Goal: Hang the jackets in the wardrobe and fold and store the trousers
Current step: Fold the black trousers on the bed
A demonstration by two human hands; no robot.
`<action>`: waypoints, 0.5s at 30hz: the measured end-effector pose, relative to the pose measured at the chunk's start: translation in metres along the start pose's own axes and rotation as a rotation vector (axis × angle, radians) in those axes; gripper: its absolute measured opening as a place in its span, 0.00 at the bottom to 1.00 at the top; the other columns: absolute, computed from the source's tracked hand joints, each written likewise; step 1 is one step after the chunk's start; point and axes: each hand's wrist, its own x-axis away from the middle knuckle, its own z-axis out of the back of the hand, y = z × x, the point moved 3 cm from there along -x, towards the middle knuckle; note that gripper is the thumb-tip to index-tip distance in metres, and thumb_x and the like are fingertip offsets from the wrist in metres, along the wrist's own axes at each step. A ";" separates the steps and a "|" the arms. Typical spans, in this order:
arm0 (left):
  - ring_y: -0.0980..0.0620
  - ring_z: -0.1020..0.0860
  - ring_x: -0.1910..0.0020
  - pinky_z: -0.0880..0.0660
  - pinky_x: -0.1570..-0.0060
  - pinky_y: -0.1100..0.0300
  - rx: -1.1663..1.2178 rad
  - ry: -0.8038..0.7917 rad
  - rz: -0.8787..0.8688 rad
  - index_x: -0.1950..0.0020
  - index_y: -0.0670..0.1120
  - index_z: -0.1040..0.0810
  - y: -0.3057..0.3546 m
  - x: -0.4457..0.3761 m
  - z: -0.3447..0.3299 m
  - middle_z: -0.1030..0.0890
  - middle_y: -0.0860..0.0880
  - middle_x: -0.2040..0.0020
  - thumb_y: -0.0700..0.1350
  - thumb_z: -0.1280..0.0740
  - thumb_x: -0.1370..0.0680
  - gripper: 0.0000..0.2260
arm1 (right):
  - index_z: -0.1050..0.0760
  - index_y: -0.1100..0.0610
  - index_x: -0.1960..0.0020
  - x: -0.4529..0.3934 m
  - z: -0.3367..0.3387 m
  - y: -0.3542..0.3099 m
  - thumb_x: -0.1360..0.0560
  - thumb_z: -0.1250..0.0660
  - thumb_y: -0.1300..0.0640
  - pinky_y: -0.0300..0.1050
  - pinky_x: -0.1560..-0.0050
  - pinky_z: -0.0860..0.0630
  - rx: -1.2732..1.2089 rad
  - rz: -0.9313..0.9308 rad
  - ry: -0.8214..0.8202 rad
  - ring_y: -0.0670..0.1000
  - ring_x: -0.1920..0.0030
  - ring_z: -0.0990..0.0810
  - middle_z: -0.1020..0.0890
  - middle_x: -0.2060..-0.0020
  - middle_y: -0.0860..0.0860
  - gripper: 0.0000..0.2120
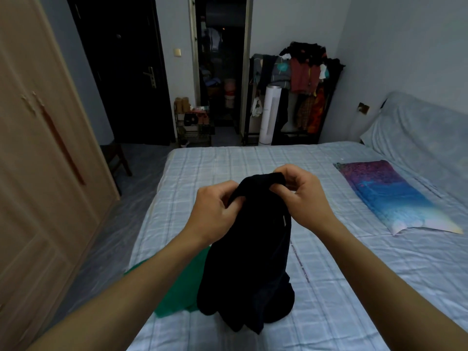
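Bed, near edge: left hand and right hand both pinch the black garment, which hangs with its long axis vertical, hem on the bed.

Bed: in front of the person, reaching to the far floor.
Garment: held up over the bed's near middle, its lower end resting on the sheet.
Hands: left hand grips the garment's top left, right hand its top right.
Second cloth: on the bed, left of and partly under the garment.
Pillow: on the bed, right.
Wardrobe: left of the bed.
Clothes rack: beyond the bed, against the far wall.
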 end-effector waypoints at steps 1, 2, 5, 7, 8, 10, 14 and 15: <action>0.49 0.23 0.69 0.27 0.69 0.54 -0.034 0.023 -0.013 0.60 0.45 0.19 0.005 -0.003 0.002 0.21 0.47 0.68 0.40 0.30 0.24 0.05 | 0.21 0.55 0.56 0.001 0.003 0.001 0.24 0.31 0.64 0.41 0.57 0.21 0.021 -0.017 0.018 0.48 0.59 0.17 0.17 0.62 0.49 0.06; 0.52 0.23 0.69 0.27 0.69 0.58 -0.066 0.042 -0.024 0.60 0.46 0.19 0.011 -0.006 0.004 0.20 0.49 0.69 0.39 0.29 0.24 0.05 | 0.21 0.55 0.56 0.002 0.003 0.002 0.24 0.31 0.64 0.40 0.58 0.22 0.030 -0.041 0.032 0.48 0.60 0.17 0.17 0.63 0.48 0.05; 0.55 0.22 0.68 0.27 0.68 0.64 -0.163 0.066 -0.084 0.59 0.46 0.18 0.026 -0.015 0.009 0.19 0.52 0.68 0.41 0.28 0.25 0.03 | 0.22 0.51 0.54 0.010 -0.001 0.008 0.27 0.28 0.61 0.42 0.55 0.23 0.110 -0.106 0.090 0.45 0.56 0.18 0.17 0.60 0.45 0.07; 0.57 0.21 0.68 0.27 0.66 0.65 -0.240 0.068 -0.143 0.60 0.46 0.17 0.036 -0.021 0.013 0.19 0.53 0.67 0.41 0.29 0.26 0.03 | 0.22 0.49 0.49 0.017 -0.005 0.007 0.29 0.26 0.59 0.36 0.52 0.26 0.221 -0.084 0.114 0.42 0.51 0.20 0.18 0.54 0.42 0.11; 0.58 0.22 0.67 0.27 0.66 0.65 -0.276 0.068 -0.165 0.60 0.46 0.17 0.040 -0.023 0.015 0.19 0.53 0.67 0.40 0.30 0.26 0.03 | 0.23 0.49 0.47 0.021 -0.006 0.004 0.30 0.26 0.59 0.33 0.51 0.28 0.241 -0.063 0.115 0.41 0.50 0.20 0.19 0.51 0.42 0.13; 0.58 0.22 0.68 0.27 0.66 0.63 -0.345 0.063 -0.182 0.60 0.46 0.18 0.046 -0.028 0.020 0.20 0.54 0.67 0.40 0.31 0.27 0.04 | 0.23 0.49 0.44 0.029 -0.012 -0.007 0.28 0.27 0.57 0.31 0.52 0.28 0.194 -0.038 0.113 0.41 0.50 0.20 0.20 0.49 0.42 0.14; 0.55 0.23 0.69 0.24 0.66 0.55 -0.437 0.074 -0.161 0.62 0.46 0.19 0.053 -0.037 0.026 0.21 0.52 0.69 0.41 0.31 0.28 0.04 | 0.25 0.49 0.39 0.042 -0.034 -0.023 0.32 0.25 0.44 0.31 0.51 0.27 0.193 -0.014 0.064 0.41 0.49 0.22 0.22 0.47 0.41 0.24; 0.55 0.24 0.69 0.24 0.66 0.55 -0.444 0.080 -0.147 0.62 0.46 0.19 0.055 -0.039 0.026 0.21 0.53 0.69 0.41 0.31 0.28 0.04 | 0.27 0.49 0.37 0.045 -0.041 -0.025 0.34 0.24 0.42 0.32 0.50 0.26 0.220 -0.020 0.050 0.41 0.49 0.23 0.23 0.46 0.41 0.29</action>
